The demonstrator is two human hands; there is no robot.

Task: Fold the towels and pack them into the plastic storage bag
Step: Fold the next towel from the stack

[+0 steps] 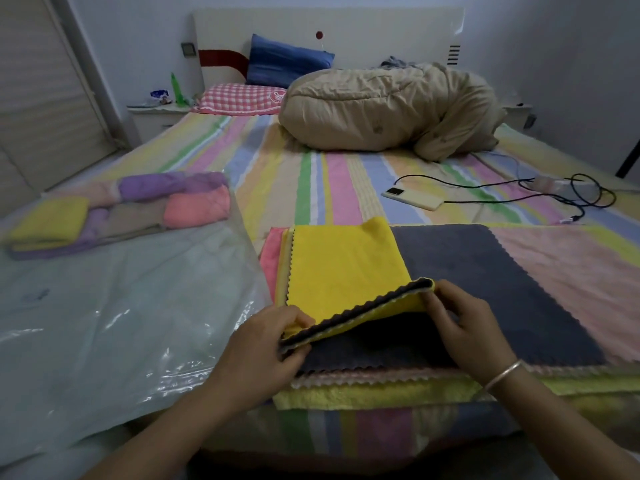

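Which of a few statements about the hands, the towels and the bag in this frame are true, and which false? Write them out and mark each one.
1. The left hand and the right hand both pinch the raised edge of the yellow-and-grey towel. True.
2. The plastic storage bag holds no towels. False: folded towels lie inside it at its far end.
3. A phone lies on the bed with a cable running to it. True.
4. The bracelet sits on the left wrist. False: it is on the right wrist.
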